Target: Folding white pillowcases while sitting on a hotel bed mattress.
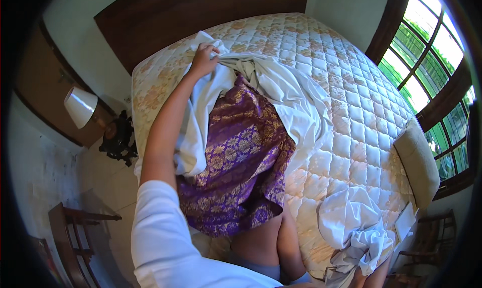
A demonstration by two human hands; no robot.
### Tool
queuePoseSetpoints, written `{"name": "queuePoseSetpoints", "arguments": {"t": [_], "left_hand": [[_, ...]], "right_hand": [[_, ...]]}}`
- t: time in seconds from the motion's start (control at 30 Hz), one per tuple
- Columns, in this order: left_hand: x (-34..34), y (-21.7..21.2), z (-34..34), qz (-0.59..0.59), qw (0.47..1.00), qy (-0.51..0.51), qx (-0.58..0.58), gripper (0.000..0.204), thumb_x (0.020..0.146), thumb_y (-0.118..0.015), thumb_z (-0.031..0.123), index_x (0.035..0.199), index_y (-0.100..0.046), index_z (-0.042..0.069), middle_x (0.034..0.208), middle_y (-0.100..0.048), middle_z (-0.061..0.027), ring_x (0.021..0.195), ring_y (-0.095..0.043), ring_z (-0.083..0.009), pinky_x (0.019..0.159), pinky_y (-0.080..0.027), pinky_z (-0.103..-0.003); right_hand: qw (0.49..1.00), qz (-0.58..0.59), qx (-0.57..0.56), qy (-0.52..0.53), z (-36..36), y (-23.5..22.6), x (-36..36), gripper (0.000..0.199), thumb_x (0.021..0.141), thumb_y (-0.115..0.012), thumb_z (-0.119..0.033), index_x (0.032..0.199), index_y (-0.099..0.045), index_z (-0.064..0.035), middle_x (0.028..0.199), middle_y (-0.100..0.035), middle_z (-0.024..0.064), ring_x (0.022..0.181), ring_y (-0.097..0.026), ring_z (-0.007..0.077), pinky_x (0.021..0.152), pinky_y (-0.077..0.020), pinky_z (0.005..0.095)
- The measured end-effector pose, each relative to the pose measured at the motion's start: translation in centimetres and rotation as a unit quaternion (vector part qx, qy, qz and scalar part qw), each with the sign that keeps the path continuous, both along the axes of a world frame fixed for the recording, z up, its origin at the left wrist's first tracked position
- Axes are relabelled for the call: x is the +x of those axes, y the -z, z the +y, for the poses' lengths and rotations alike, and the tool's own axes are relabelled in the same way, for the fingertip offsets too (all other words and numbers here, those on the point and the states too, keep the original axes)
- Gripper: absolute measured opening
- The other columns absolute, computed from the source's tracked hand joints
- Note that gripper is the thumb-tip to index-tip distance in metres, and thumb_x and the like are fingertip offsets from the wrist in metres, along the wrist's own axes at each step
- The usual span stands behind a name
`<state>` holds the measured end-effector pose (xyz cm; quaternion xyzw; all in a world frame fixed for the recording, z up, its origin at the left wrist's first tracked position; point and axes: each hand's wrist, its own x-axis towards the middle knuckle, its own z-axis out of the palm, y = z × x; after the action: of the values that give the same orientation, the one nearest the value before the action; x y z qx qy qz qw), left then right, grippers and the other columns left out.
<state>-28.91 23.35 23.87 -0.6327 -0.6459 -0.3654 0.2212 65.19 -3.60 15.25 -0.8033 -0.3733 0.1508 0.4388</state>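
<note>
The left hand (204,60) grips a bunched edge of the white sheet (301,105), which lies on the quilted mattress (351,107); whether the partly hidden right hand (374,278) grips anything, I cannot tell. The sheet looks light and limp, best held by gathered edges.

Upper garment: plain white T-shirt (201,272) — left sleeve (158,212) short, soft, shallowly creased, its cuff slightly curved. Beyond the T-shirt: left forearm (172,107) slender and bare, as is the left hand (205,60). Beside the T-shirt: grey shorts (255,271) — bare legs (256,244) emerging, partly hidden.
</note>
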Motion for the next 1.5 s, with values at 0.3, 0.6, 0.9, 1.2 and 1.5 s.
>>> {"name": "queuePoseSetpoints", "arguments": {"t": [0.3,0.6,0.9,1.2,1.5], "left_hand": [[-9.1,10.7,11.4,-0.466,0.836,-0.154,-0.245,0.054,0.082,-0.065,0.009,0.136,-0.068,0.008,0.119,-0.074,-0.0159,0.108,-0.07,-0.0276,0.096,-0.055,-0.039],[-11.8,-20.8,-0.8,-0.399,0.888,0.206,0.101,0.04,0.108,-0.053,0.013,0.144,-0.058,-0.003,0.127,-0.07,-0.0111,0.122,-0.064,-0.0287,0.108,-0.052,-0.041],[17.2,-53.5,-15.2,-0.291,0.882,0.37,0.02,0.051,0.107,-0.054,0.01,0.157,-0.046,0.004,0.133,-0.064,-0.0109,0.115,-0.065,-0.0224,0.103,-0.052,-0.04],[37.8,-57.0,-21.3,0.071,0.965,0.245,0.066,0.072,0.099,-0.066,0.019,0.159,-0.038,-0.007,0.143,-0.061,-0.02,0.127,-0.06,-0.026,0.109,-0.045,-0.033],[47.9,-43.5,-13.2,0.279,0.938,0.023,0.203,0.06,0.091,-0.071,0.014,0.145,-0.053,-0.004,0.15,-0.056,-0.0253,0.137,-0.054,-0.04,0.113,-0.046,-0.051]], "right_hand": [[0.999,0.007,-0.008,0.04,-0.2,0.2,-0.4,0.058,0.105,-0.069,-0.028,0.15,-0.053,0.0052,0.149,-0.059,0.0148,0.13,-0.058,0.0236,0.117,-0.0412,0.0344],[0.983,0.123,0.13,0.048,2.6,-0.7,-7.1,0.06,0.105,-0.069,-0.03,0.151,-0.053,0.0052,0.149,-0.06,0.0147,0.13,-0.058,0.0233,0.118,-0.041,0.0338],[0.706,0.417,0.179,-0.545,2.0,-8.8,-40.1,0.055,0.108,-0.054,-0.037,0.151,-0.051,-0.002,0.142,-0.06,0.0161,0.129,-0.058,0.0269,0.109,-0.0493,0.0387],[0.669,0.286,0.23,-0.647,-3.6,-20.4,-30.4,0.125,0.074,-0.098,-0.036,0.166,-0.021,-0.0034,0.153,-0.048,0.0179,0.141,-0.049,0.0309,0.115,-0.0405,0.047],[0.83,-0.014,0.375,-0.413,-5.7,-21.6,-12.3,0.033,0.087,-0.07,-0.001,0.12,-0.066,0.0003,0.109,-0.073,0.0066,0.099,-0.071,0.0186,0.086,-0.0564,0.0339]]}}
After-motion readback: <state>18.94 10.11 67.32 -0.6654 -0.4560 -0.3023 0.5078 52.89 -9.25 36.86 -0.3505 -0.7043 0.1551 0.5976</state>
